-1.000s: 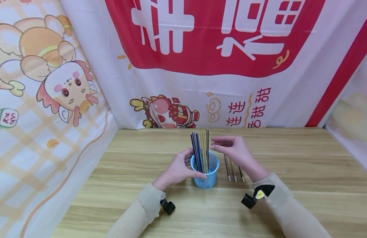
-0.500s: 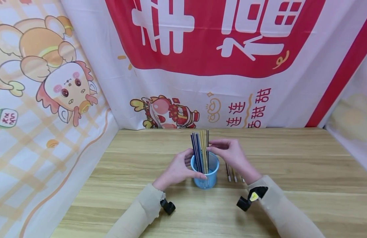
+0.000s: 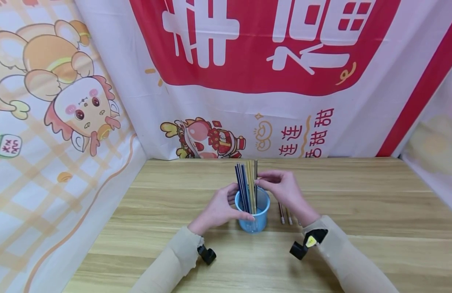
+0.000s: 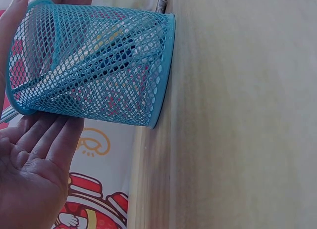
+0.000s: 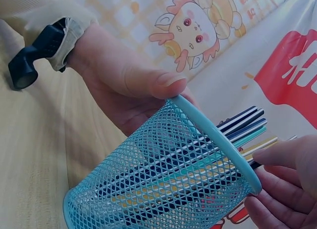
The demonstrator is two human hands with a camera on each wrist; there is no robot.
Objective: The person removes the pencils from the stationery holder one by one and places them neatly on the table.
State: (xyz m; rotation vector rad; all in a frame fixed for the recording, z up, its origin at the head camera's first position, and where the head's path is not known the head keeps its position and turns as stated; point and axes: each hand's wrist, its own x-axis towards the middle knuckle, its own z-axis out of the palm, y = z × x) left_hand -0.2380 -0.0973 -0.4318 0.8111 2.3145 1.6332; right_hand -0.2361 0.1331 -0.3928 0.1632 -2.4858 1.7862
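Observation:
A light blue mesh pen cup [image 3: 256,225] stands upright on the wooden table. Several pencils in dark blue [image 3: 242,179], gold [image 3: 249,175] and black lean inside it. My left hand [image 3: 219,209] holds the cup from the left, thumb at the near side of the rim and fingers behind, as the left wrist view also shows. At the right side of the rim, my right hand [image 3: 284,188] pinches a black pencil [image 3: 256,167] that stands in the cup; the right wrist view shows thumb and finger on it. Its lower end is inside the mesh.
Right of the cup, pencils [image 3: 282,217] with white ends lie side by side on the table [image 3: 167,187], partly hidden under my right forearm. A printed cloth [image 3: 218,101] hangs behind the table, and another [image 3: 83,162] along its left side.
My right hand has moved left to the cup, and its fingers have closed on the black pencil. For the last half second it has hardly moved. The left hand stays put.

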